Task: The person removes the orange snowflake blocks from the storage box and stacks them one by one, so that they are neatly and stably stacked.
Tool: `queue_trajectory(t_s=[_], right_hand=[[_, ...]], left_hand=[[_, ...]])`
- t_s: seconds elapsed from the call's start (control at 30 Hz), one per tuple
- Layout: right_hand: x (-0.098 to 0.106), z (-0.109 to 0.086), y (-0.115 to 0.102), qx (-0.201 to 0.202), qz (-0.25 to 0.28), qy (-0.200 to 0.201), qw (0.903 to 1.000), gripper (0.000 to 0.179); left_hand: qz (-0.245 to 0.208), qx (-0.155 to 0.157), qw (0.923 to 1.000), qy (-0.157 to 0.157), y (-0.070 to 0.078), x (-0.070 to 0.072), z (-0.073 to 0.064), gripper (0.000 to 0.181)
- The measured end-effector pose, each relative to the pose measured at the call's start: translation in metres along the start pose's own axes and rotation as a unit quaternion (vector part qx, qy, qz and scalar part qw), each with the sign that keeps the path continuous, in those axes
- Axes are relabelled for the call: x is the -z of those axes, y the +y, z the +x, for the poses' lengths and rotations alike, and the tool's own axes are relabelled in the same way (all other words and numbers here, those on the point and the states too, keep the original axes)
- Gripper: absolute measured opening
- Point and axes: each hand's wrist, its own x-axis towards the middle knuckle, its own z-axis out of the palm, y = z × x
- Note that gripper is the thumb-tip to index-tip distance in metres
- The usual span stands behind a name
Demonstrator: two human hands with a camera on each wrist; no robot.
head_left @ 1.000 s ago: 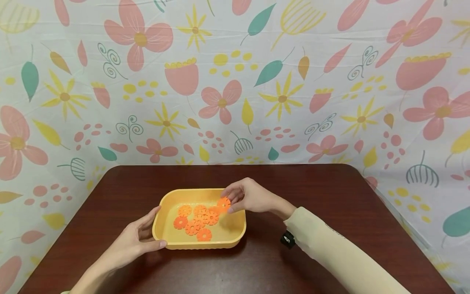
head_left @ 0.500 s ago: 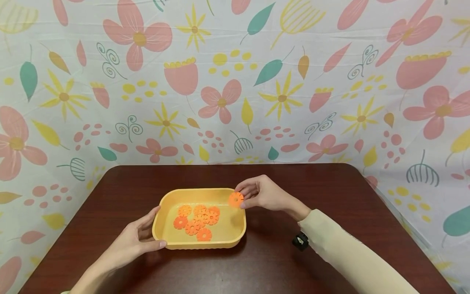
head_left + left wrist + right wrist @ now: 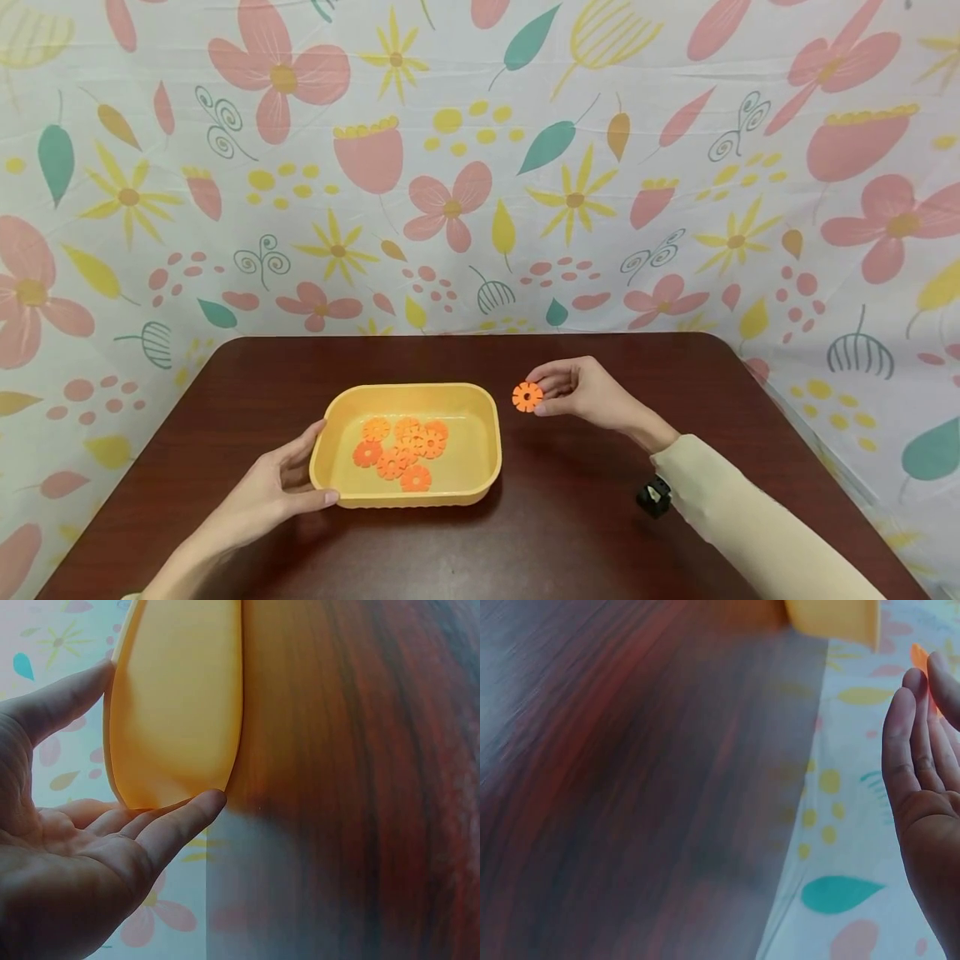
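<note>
A yellow plastic basin [image 3: 405, 501] sits left of centre on the table in the head view. Several orange notched discs, shaped like flowers with a centre hole, lie in it, such as a disc [image 3: 416, 478] near its front wall. My left hand [image 3: 273, 492] holds the basin's left end, thumb and fingers spread to its two corners; the left wrist view shows the same grip on the basin [image 3: 176, 697]. To the right of the basin, my right hand [image 3: 592, 396] pinches one orange disc [image 3: 519, 397] upright by its edge, above the table. Only a sliver of this disc [image 3: 918, 655] shows in the right wrist view.
The dark red-brown wooden table [image 3: 450, 554] has rounded far corners. Behind it hangs a white cloth [image 3: 480, 250] printed with flowers and leaves. A small black device [image 3: 654, 497] is strapped at the right wrist, by a cream sleeve [image 3: 750, 508].
My right hand has lifted the pinched disc out of the basin and carried it to the right, past the basin's right rim. The left hand and basin have stayed in place.
</note>
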Motion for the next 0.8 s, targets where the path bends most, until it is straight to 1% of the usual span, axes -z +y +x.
queue_trajectory(t_s=[0.2,0.5,0.8], right_hand=[[0.013,-0.01,0.016,-0.019,-0.01,0.017,0.9996,0.042],[0.023,-0.019,0.034,-0.036,-0.039,0.003,0.9986,0.039],[0.025,-0.023,0.047,-0.067,-0.058,-0.013,0.996,0.037]], left_hand=[[0.001,-0.003,1.0,-0.002,0.001,0.0,0.0,0.102],[-0.001,0.0,1.0,0.001,0.003,0.001,0.0,0.101],[-0.002,0.004,1.0,-0.001,0.003,0.0,-0.001,0.101]])
